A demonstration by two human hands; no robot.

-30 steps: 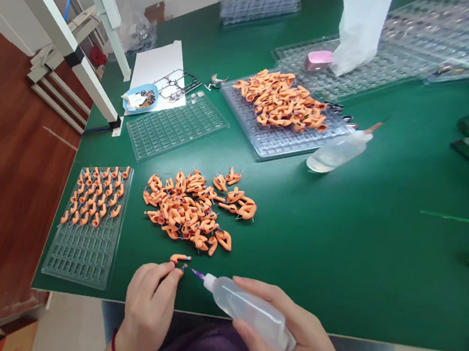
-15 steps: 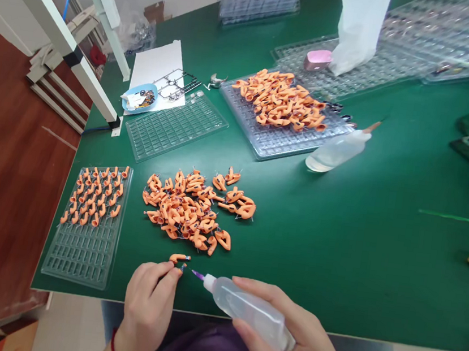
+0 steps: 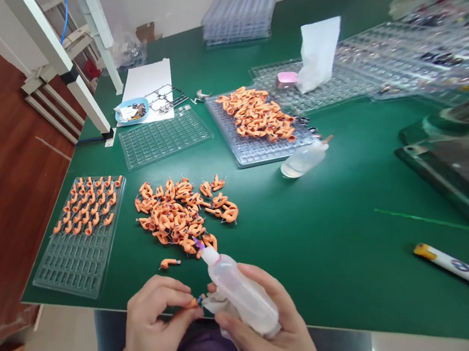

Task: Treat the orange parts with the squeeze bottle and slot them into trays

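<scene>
Between the fingertips of my left hand is a small orange hook-shaped part, its dark end pointing right. My right hand grips a clear squeeze bottle with a white cap and a purple needle tip, tilted up to the left. A crumpled white tissue is also in that hand, at the end of the orange part. One loose orange part lies just beyond my left hand. Behind it is a heap of similar orange parts.
At left a clear tray holds rows of orange parts. Farther back are a green-looking empty-celled tray, a tray stack piled with orange parts, and a second bottle. A marker pen and a metal stand are at right.
My hands have come together near the table edge. The bottle's tip has swung up away from the orange part, and a tissue now shows beneath the bottle. The view has shifted right.
</scene>
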